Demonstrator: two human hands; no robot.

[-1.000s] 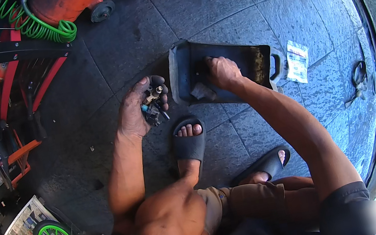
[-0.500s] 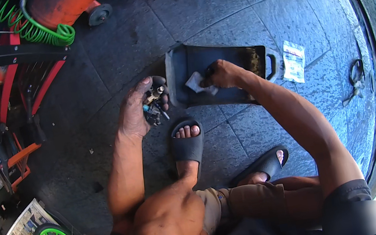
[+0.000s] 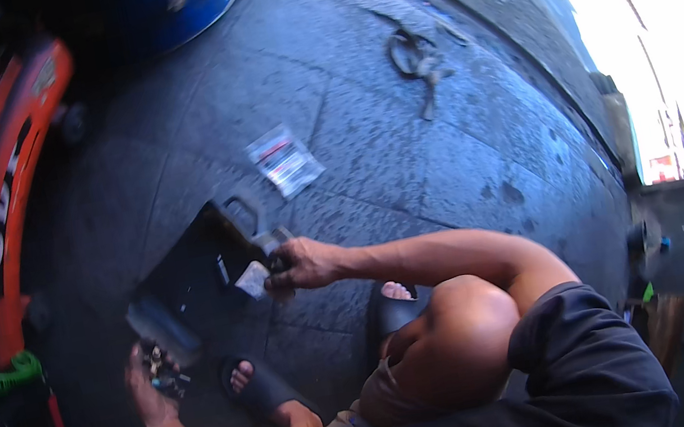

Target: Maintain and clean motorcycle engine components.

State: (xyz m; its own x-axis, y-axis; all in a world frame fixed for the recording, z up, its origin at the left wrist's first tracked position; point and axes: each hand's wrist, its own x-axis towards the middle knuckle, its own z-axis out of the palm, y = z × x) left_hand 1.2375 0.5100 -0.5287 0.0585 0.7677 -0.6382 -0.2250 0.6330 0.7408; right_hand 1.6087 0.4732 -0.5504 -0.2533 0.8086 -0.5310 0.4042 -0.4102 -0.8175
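- The right hand (image 3: 303,264) reaches out over the black rectangular plastic tray (image 3: 189,281) that lies on the grey paved ground (image 3: 402,139); its fingers are closed narrowly on a small pale, flat piece (image 3: 252,280), pinched at the tray's near edge.
- The left hand (image 3: 152,389) is held palm up, low at the left, fingers curled half open, cupping a small heap of dark metal parts (image 3: 161,371); what the parts are cannot be told.
- The cupped hand sits just beside the tray's lower corner, apart from the right hand.
- Two feet in black slide sandals rest on the ground: one (image 3: 255,386) just beside the left hand, the other (image 3: 390,305) under the right forearm.
- A flat, clear plastic packet with a printed label (image 3: 284,160) lies on the paving, near the tray's handle end.
- A tangle of grey cord or wire (image 3: 416,63) lies well apart, farther up the paving.
- An orange machine frame (image 3: 7,181) stands along the left, with a green coiled hose (image 3: 0,376) at its foot.
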